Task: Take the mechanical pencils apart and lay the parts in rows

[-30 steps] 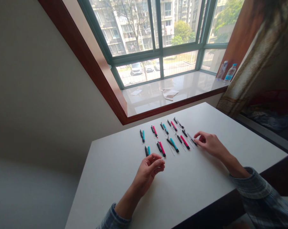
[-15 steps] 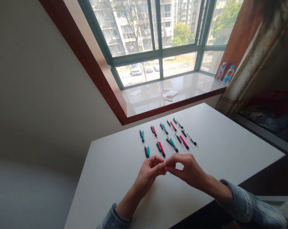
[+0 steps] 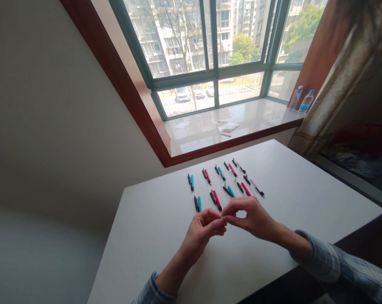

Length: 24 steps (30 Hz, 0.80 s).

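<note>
Over the near part of the white table [image 3: 153, 236], my left hand [image 3: 205, 230] and my right hand [image 3: 249, 217] meet, fingertips to fingertips. Both are closed in a pinch, and whatever they hold is too small or hidden to make out. Just beyond them, pen parts lie in two rows of small groups. Among these are a turquoise barrel [image 3: 199, 204], a pink barrel [image 3: 217, 200], a black pen piece [image 3: 196, 203] and a clear barrel with a dark end [image 3: 257, 187]. Thin pale refills lie beside several of them. My right hand partly covers the front row.
Behind the table, a window sill [image 3: 200, 137] holds a crumpled cloth or paper [image 3: 227, 127] and two plastic bottles, one with a blue cap [image 3: 306, 102]. A curtain [image 3: 330, 93] hangs at the right. A plain wall [image 3: 67, 126] stands to the left.
Both hands have shifted slightly right in the view, still joined at the fingertips. My right hand sits a little higher and covers more of the front row. The camera view has moved slightly.
</note>
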Each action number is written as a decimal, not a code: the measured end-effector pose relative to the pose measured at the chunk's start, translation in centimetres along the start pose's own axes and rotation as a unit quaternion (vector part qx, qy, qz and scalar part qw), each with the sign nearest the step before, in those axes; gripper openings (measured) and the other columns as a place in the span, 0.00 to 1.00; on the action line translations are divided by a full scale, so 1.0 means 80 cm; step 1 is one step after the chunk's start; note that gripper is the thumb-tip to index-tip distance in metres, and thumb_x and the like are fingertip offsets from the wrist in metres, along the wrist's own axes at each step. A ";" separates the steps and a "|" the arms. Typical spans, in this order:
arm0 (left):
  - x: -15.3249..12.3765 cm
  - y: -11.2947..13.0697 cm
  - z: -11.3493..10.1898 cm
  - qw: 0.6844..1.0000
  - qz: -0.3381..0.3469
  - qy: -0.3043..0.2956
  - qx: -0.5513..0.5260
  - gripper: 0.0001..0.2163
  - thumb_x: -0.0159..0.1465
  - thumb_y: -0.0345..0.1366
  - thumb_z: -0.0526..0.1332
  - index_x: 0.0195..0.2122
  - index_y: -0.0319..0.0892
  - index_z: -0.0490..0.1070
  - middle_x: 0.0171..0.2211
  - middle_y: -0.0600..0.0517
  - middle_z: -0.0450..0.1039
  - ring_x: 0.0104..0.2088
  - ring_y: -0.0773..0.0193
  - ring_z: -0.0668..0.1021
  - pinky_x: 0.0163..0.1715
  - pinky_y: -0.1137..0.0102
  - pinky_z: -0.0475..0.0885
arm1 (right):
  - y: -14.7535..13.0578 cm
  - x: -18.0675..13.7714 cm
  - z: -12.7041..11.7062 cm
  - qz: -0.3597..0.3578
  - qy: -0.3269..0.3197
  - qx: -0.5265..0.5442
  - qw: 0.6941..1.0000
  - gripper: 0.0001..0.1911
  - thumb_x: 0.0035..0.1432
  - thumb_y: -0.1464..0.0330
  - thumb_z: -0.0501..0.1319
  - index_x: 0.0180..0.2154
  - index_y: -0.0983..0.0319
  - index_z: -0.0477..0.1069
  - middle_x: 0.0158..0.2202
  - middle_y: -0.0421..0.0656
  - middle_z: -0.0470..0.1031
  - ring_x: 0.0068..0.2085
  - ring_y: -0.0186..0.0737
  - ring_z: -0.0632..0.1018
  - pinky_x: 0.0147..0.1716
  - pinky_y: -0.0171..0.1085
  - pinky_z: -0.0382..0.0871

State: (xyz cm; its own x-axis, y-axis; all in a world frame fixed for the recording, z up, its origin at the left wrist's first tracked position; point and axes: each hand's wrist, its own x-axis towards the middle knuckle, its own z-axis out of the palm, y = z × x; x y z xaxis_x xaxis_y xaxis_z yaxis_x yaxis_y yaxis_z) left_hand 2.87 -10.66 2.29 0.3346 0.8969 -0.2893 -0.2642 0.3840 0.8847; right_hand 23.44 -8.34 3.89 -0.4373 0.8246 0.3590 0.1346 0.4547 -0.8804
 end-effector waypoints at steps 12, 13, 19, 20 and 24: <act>0.003 0.002 -0.005 0.999 -0.011 -0.013 0.034 0.15 0.56 0.40 0.76 0.37 0.39 0.75 0.30 0.51 0.76 0.30 0.65 0.78 0.36 0.69 0.73 | 0.172 0.066 -0.193 0.119 0.167 -0.108 0.973 0.21 0.53 0.51 0.72 0.40 0.60 0.81 0.39 0.47 0.85 0.41 0.49 0.85 0.47 0.48 0.80; 0.004 0.002 -0.006 0.999 -0.013 -0.017 0.039 0.15 0.56 0.40 0.76 0.37 0.38 0.75 0.30 0.51 0.76 0.30 0.65 0.78 0.36 0.69 0.73 | 0.178 0.062 -0.196 0.133 0.143 -0.123 0.973 0.20 0.54 0.51 0.72 0.40 0.60 0.82 0.39 0.46 0.85 0.40 0.49 0.85 0.46 0.47 0.80; 0.012 -0.005 -0.012 0.998 -0.015 -0.028 0.056 0.14 0.58 0.41 0.75 0.37 0.39 0.75 0.31 0.51 0.76 0.31 0.66 0.77 0.36 0.69 0.72 | 0.177 0.057 -0.193 0.182 0.019 -0.133 0.974 0.19 0.55 0.52 0.70 0.38 0.60 0.82 0.35 0.45 0.84 0.36 0.45 0.83 0.39 0.41 0.77; 0.013 -0.006 -0.013 0.998 -0.014 -0.029 0.059 0.14 0.58 0.41 0.75 0.37 0.39 0.75 0.31 0.51 0.76 0.31 0.66 0.76 0.37 0.69 0.72 | 0.176 0.058 -0.192 0.183 0.014 -0.134 0.974 0.19 0.55 0.51 0.70 0.37 0.60 0.82 0.35 0.45 0.84 0.37 0.45 0.83 0.39 0.40 0.76; 0.014 -0.006 -0.015 0.997 -0.012 -0.030 0.067 0.14 0.58 0.42 0.74 0.38 0.39 0.76 0.32 0.51 0.75 0.31 0.66 0.76 0.37 0.70 0.71 | 0.169 0.060 -0.185 0.176 -0.007 -0.145 0.974 0.20 0.55 0.50 0.69 0.35 0.60 0.82 0.34 0.44 0.83 0.36 0.44 0.82 0.36 0.39 0.74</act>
State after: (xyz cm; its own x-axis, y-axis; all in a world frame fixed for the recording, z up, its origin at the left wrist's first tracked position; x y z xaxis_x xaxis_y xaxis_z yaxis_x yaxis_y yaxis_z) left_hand 2.26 -9.55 1.11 0.3945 0.8714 -0.2915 -0.1344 0.3685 0.9199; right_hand 36.36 6.76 -1.73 -0.3302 0.9429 0.0440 0.5226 0.2214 -0.8233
